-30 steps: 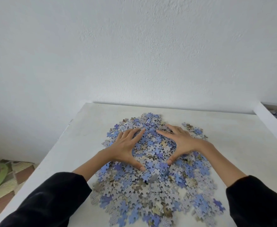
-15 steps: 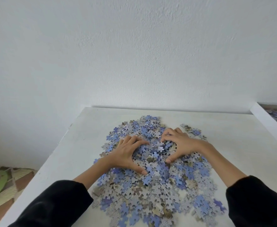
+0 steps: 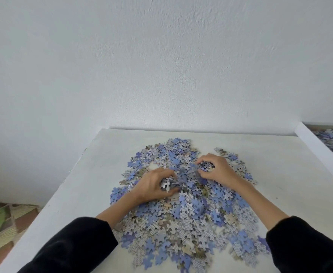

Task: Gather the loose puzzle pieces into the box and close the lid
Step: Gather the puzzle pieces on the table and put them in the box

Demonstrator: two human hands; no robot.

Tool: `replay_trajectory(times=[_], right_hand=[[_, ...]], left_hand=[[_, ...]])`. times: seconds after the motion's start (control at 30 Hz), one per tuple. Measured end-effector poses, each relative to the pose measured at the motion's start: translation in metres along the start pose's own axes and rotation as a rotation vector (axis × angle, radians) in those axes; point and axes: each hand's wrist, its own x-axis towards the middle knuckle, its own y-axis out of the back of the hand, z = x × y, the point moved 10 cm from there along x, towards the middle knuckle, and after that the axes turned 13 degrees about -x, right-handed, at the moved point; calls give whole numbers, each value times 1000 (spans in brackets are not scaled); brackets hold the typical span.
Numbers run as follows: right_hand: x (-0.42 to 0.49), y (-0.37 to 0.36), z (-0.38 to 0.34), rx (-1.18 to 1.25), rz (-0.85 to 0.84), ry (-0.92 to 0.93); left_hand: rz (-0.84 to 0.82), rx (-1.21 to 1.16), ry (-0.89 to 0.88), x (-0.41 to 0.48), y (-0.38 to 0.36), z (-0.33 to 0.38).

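Nearest, two black fabric sleeves (image 3: 73, 247). Spread over the matte white tabletop (image 3: 83, 184), a loose heap of small knobbed cardboard puzzle pieces (image 3: 191, 219), blue, dotted grey and tan, too many to count; left hand (image 3: 151, 186) and right hand (image 3: 218, 170) each curled round a fistful mid-heap. Far right, one white-rimmed box (image 3: 319, 148) holding more pieces.

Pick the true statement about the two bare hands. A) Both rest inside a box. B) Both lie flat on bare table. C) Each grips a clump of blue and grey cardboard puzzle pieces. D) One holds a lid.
C: the left hand and the right hand each curl round a clump of blue and grey cardboard puzzle pieces on the white table.
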Motion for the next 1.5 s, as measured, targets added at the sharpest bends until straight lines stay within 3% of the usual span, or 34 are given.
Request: replay_trajectory(times=[0.3, 0.43, 1.0, 1.5], right_hand=[[-11, 26, -6, 17, 148, -46], [-16, 47, -15, -15, 269, -18], [-41, 113, -19, -103, 445, -48], [-86, 214, 73, -167, 464, -11]], left_hand=[[60, -296, 154, 10, 12, -8], [-20, -361, 111, 22, 8, 11], [-230, -375, -116, 60, -31, 89], [-97, -363, -56, 138, -105, 155]])
